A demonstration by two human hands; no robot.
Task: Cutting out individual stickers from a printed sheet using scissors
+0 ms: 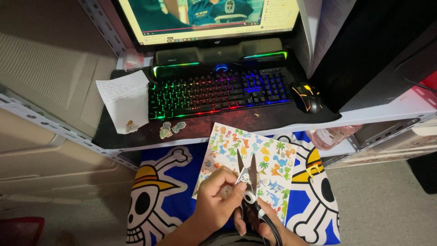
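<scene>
- We hold open black scissors [249, 182] in our right hand [266, 225], closed around the handles.
- Our left hand [218, 200] pinches a small round cutout [249, 197] (just beside the blades).
- The dinosaur sticker sheet [248, 159] lies on our lap, below the lit keyboard [218, 91].

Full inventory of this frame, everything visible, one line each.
monitor: 1, lit screen, top centre on the desk
speaker bar: 1, black with green light strips, below the monitor
keyboard: 1, black with rainbow backlight, desk centre
mouse: 1, black with orange glow, right of the keyboard
paper note: 1, white, left of the keyboard
cut-out stickers: a few, pale green, desk front edge
sticker sheet: 1, white with coloured dinosaurs and palms, below the desk edge above the lap
scissors: 1, dark blades open, over the sheet
skull cloth: 1, blue with white skulls in straw hats, under the sheet
left hand: 1, holds a small sticker piece by the blades
right hand: 1, on the scissor handles
</scene>
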